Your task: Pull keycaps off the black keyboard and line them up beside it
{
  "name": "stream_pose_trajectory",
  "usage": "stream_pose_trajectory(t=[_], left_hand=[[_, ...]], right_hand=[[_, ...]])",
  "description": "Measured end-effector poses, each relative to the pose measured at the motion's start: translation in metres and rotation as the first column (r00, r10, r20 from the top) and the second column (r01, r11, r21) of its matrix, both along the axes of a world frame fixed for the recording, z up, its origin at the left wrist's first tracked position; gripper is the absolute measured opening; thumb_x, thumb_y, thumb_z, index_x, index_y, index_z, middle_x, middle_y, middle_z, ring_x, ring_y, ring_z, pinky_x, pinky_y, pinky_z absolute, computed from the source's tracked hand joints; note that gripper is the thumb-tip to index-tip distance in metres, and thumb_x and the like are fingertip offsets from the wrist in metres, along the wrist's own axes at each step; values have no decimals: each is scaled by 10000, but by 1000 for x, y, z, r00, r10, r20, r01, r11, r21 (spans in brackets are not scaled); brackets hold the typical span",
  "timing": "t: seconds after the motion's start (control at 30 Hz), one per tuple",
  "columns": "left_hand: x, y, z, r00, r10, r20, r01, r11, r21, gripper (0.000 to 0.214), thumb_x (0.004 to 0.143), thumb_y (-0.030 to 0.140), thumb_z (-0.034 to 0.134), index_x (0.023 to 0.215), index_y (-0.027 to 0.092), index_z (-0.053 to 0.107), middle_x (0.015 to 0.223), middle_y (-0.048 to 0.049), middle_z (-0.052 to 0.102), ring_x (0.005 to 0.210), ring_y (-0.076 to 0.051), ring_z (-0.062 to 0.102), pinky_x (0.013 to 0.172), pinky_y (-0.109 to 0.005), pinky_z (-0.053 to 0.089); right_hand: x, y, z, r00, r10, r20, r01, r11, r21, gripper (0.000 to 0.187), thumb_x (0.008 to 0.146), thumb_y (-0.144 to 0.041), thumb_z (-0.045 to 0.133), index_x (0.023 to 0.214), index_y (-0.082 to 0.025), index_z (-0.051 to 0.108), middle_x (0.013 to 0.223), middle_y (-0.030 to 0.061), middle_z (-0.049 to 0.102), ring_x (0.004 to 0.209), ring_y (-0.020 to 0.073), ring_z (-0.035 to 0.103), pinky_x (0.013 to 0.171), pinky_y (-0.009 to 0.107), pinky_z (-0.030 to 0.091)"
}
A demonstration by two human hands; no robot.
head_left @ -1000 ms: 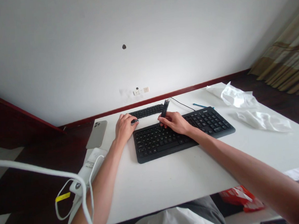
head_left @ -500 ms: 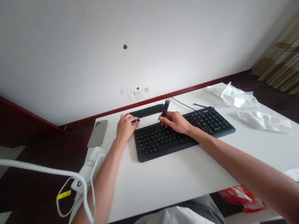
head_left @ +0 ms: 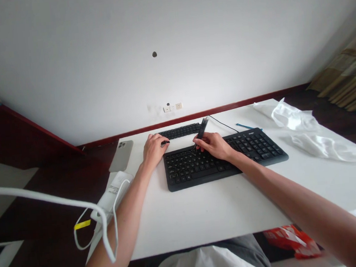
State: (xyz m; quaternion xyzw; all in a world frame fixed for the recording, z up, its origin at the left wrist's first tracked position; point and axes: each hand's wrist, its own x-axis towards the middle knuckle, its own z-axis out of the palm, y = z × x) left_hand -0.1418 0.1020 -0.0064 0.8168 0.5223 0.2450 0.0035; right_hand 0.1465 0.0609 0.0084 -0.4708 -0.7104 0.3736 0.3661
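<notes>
A black keyboard point(head_left: 211, 170) lies at a slight slant on the white table point(head_left: 184, 219). Over its upper rows, my right hand point(head_left: 214, 145) grips a black keycap puller point(head_left: 202, 127), held upright like a pen. Its thin wire end points down at the keys. My left hand point(head_left: 154, 148) rests at the keyboard's upper left corner, thumb and forefinger closed on a small black piece point(head_left: 165, 142) that looks like a keycap. Behind both hands is a strip of black keys point(head_left: 180, 131), partly hidden by them.
A grey phone point(head_left: 121, 155) and a white power strip point(head_left: 112, 192) lie along the left edge, with a white cable point(head_left: 47, 196) looping in front. On the right are crumpled white plastic bags point(head_left: 295, 118) and a thin blue stick point(head_left: 245, 126). A red bag point(head_left: 292, 239) sits below the table.
The whole view has shifted slightly, moving the scene to the right. Both hands keep their grips and stay at nearly the same places over the keyboard.
</notes>
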Motion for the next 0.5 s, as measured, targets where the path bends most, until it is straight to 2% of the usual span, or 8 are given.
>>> stream_pose_trajectory(t=[0.27,0.5], left_hand=[[0,0,-1,999,42,24,-42,999,18,205,905,255,754,1109,274,766,1077,-53,690,1068,-266,567,968,-402,495],[1,0,-2,999,33,21,-34,999,16,141,903,266,759,1044,273,771,1084,-50,676,1067,-266,569,968,-406,499]], right_hand=[[0,2,-4,1000,4,-12,-4,1000,-2,395,975,-571,600,942,-188,692,796,58,763,643,205,693,627,311,547],[0,3,-4,1000,-4,2,4,1000,-3,396,975,-572,604,935,-187,694,804,62,769,643,206,693,631,313,546]])
